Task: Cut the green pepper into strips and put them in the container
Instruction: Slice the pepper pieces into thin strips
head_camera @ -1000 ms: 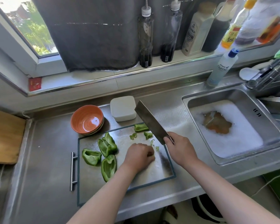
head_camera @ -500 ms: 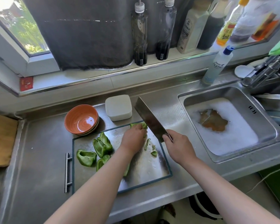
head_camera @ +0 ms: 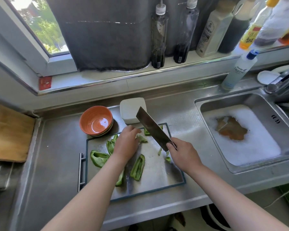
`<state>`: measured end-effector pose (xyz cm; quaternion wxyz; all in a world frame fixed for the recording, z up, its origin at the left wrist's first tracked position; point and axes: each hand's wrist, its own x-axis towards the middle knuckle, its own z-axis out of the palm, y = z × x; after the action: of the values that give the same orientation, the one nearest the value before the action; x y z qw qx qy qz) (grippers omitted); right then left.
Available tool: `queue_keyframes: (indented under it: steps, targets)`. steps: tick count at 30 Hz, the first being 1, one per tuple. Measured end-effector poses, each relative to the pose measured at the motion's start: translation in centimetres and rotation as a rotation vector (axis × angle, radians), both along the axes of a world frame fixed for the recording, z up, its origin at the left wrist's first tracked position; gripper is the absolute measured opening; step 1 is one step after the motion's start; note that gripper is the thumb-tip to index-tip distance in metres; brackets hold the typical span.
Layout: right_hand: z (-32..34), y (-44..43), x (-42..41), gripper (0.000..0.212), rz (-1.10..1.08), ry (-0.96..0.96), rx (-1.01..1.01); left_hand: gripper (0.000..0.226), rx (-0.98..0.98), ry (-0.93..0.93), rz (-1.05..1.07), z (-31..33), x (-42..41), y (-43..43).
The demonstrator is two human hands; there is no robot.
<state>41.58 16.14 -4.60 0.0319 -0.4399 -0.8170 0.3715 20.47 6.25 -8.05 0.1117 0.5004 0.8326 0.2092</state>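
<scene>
Pepper half [head_camera: 138, 167] rightward, long axis near-far.

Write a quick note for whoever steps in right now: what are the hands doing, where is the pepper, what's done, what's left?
Left hand: fingers curled on a pepper piece at the cutting board's far edge.
Right hand: grips the cleaver, blade raised over the board.
Pepper: large pieces and a few small bits lie on the board.
Done: pepper opened into big pieces.
Left: cut strips; none is in the orange bowl yet.
</scene>
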Motion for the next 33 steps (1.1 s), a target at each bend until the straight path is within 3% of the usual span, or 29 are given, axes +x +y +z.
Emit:
queue_keyframes:
  steps: [5, 10, 14, 17, 21, 28, 33]
  targets:
    - [0.5, -1.6, -0.1, 0.020, 0.053, -0.043, -0.018, 0.010, -0.002, -0.037, -0.048, 0.2, 2.8, -5.1]
    - [1.2, -3.6, 0.4, 0.019, 0.092, -0.062, 0.001, 0.022, -0.021, 0.007, -0.204, -0.2, 3.8, -9.3]
    - [1.3, -5.1, 0.9, 0.024, 0.091, -0.088, -0.010, 0.044, -0.174, 0.057, -0.313, -0.7, 4.3, -10.3]
    - [1.0, -6.0, 1.6, 0.028, 0.042, -0.088, -0.035, 0.032, -0.138, -0.006, -0.312, -1.4, 5.1, -10.2]
    - [0.5, -6.3, 3.4, 0.030, -0.036, -0.053, -0.091, 0.047, -0.020, -0.023, -0.320, -2.0, 4.9, -9.9]
    - [-0.9, -7.5, 5.3, 0.030, -0.152, 0.010, -0.234, 0.015, 0.100, 0.085, -0.161, -3.3, 5.7, -8.9]
    - [-1.5, -8.0, 5.6, 0.032, -0.180, 0.016, -0.265, 0.008, 0.133, 0.118, -0.129, -4.3, 5.5, -8.4]
